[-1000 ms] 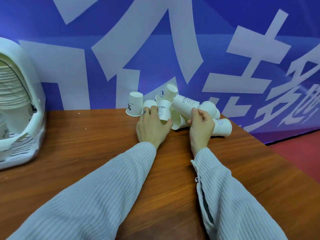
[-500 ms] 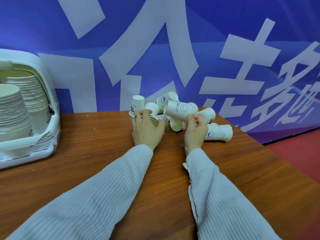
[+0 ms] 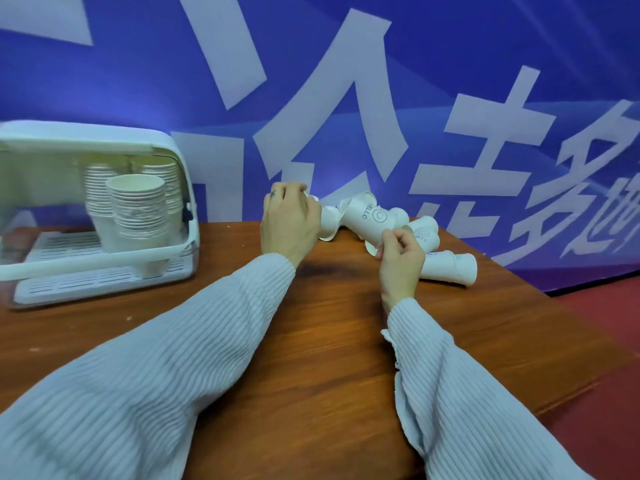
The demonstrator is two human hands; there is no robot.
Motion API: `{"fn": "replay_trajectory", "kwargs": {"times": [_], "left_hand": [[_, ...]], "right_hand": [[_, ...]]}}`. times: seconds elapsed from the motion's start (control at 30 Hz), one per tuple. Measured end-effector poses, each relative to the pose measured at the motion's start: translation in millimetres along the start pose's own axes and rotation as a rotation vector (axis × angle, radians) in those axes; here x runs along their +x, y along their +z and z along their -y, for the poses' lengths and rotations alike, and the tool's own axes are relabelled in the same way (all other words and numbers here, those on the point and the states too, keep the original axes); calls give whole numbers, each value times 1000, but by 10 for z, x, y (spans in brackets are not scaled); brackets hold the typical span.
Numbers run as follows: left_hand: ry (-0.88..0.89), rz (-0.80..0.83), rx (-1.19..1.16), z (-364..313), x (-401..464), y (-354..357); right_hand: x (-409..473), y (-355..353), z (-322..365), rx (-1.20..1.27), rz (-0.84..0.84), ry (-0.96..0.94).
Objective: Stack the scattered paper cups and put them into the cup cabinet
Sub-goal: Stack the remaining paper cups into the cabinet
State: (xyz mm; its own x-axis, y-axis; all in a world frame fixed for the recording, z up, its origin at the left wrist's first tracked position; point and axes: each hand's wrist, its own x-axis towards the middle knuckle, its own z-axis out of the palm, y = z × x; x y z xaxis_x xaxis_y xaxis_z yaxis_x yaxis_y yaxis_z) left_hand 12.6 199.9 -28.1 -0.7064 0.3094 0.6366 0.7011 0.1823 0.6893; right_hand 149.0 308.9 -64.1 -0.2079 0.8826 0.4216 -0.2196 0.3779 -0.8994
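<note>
White paper cups heaped at wooden table back edge. Left hand grasping one cup; right hand pinching HELLO cup. Cup cabinet left, open, stacks inside.

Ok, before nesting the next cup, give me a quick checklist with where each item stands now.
1. Right hand grips the HELLO cup: ok.
2. Left hand curled round a cup at the pile's left: ok.
3. Held cups' mouths lined up for nesting: cannot tell, the hands hide them.
4. Loose cups all gathered: not ok, two nested cups lie apart on the table.
5. Cup cabinet open in front: ok.
6. Room inside beside the stacks: cannot tell.
</note>
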Motion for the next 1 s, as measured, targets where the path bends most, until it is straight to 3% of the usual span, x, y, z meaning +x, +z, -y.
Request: {"fn": "replay_trajectory", "kwargs": {"times": [0.3, 0.67, 0.83, 1.0], "left_hand": [[135, -191, 68, 147, 317, -1234], [33, -334, 260, 699, 393, -2476], [-20, -404, 277, 832, 439, -2794], [-18, -425, 302, 979, 485, -2938]], "right_hand": [[-338, 732, 610, -52, 210, -164], [-727, 1927, 988, -115, 395, -311], [-719, 2272, 1127, -284, 492, -522], [-684, 2513, 1262, -466, 706, -701]]}}
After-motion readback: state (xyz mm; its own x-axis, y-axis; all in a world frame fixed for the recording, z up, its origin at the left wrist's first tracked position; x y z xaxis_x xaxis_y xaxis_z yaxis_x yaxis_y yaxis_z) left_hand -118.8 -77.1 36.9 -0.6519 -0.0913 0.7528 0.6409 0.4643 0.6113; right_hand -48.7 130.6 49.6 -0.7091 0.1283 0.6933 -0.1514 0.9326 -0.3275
